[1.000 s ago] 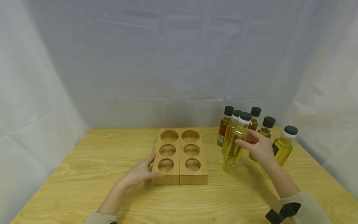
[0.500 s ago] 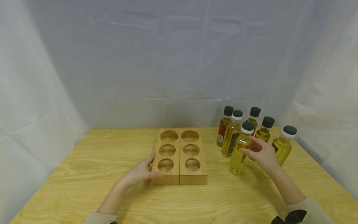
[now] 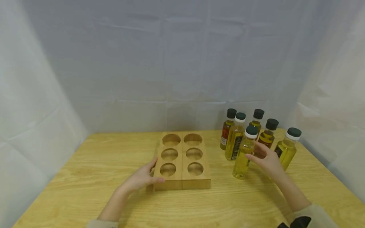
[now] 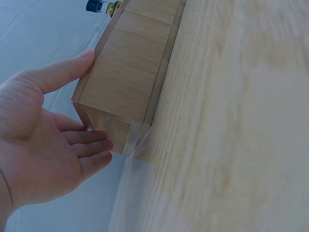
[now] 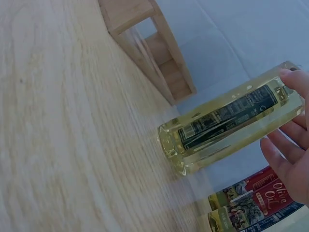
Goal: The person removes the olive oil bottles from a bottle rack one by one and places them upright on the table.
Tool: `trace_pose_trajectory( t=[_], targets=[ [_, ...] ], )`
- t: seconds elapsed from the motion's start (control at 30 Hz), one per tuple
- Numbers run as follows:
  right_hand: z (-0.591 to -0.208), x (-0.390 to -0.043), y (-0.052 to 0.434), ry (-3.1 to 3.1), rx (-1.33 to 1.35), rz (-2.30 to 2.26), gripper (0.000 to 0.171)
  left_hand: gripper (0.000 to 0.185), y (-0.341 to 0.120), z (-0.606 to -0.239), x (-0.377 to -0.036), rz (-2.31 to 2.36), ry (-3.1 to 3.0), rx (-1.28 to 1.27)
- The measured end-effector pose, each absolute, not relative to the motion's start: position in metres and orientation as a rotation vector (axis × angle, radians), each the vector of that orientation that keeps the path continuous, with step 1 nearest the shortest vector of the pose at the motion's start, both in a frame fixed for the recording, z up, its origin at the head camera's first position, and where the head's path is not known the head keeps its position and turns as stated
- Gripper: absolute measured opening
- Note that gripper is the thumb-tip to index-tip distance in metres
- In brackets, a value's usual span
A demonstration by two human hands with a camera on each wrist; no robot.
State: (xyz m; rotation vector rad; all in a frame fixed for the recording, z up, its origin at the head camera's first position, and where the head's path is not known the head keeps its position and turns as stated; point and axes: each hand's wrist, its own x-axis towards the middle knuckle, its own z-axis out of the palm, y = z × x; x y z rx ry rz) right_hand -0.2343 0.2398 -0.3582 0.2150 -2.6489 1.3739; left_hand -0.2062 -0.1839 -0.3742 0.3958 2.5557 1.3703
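My left hand [image 3: 139, 178] rests at the left side of a wooden bottle rack [image 3: 182, 183], made of two blocks side by side with three round holes in each. In the left wrist view the thumb [image 4: 72, 71] touches the rack's edge, and relaxed fingers [image 4: 89, 154] lie at its open end. On the right, my right hand [image 3: 266, 160] grips an olive oil bottle [image 3: 242, 161] between thumb and fingers. This bottle is clear, with pale yellow oil, a dark green cap and a white collar. Its base is close to the table, and its dark label [image 5: 231, 118] shows in the right wrist view.
Behind and right of the held bottle stand several more oil bottles, including a green-capped one [image 3: 235, 139], a red-labelled one [image 3: 226, 134] and another green-capped one [image 3: 286, 150]. White cloth [image 3: 142, 69] hangs behind and at both sides of the wooden table [image 3: 119, 152].
My right hand has brought the gripped bottle nearer to me, away from the other green-capped bottle, and it has stayed almost still in the last half second. My left hand has kept its place.
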Motion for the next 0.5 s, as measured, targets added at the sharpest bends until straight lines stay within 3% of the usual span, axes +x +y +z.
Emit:
trace_pose_trajectory(
  t=[0.33, 0.5],
  targets=[
    [-0.3613, -0.2293, 0.2411, -2.633, 0.285, 1.307, 0.068, 0.102, -0.1846, -0.3721, -0.2060, 1.359, 2.572, 0.404],
    [-0.3631, -0.2249, 0.2412, -2.415, 0.349, 1.251, 0.047, 0.103, -0.1847, -0.3726, -0.2054, 1.361, 2.565, 0.412]
  ],
)
